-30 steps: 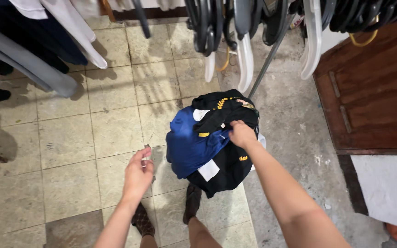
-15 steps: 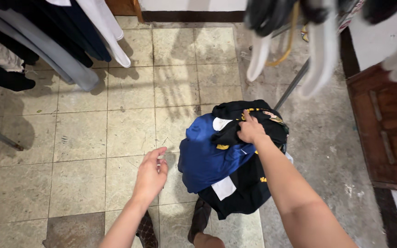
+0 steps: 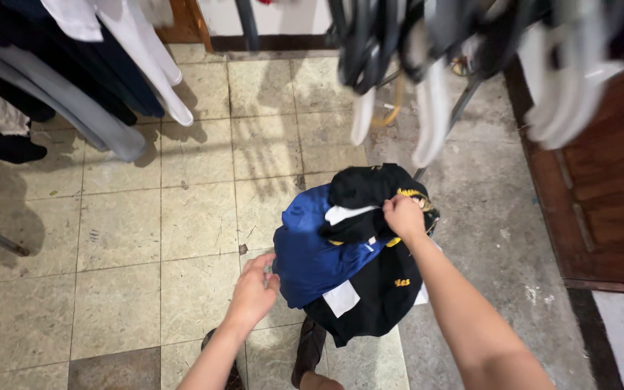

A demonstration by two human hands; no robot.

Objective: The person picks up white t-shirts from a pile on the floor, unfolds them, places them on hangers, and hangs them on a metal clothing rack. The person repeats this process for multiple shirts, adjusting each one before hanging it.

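Above the tiled floor (image 3: 124, 238): bundle of blue and black clothes (image 3: 348, 253), right hand (image 3: 403, 216) with fingers clamped on its top. Left hand (image 3: 254, 292) at the bundle's blue edge, fingers loosely curled, grip unclear. Hangers (image 3: 427, 87) overhead.

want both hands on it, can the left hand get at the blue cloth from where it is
Probably yes: the left hand is open at the blue cloth's left edge, with nothing between them.

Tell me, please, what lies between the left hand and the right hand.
In the head view, the crumpled blue fabric garment of the bundle fills the stretch: the left hand reaches its lower edge, and the right hand grips the black cloth above it.
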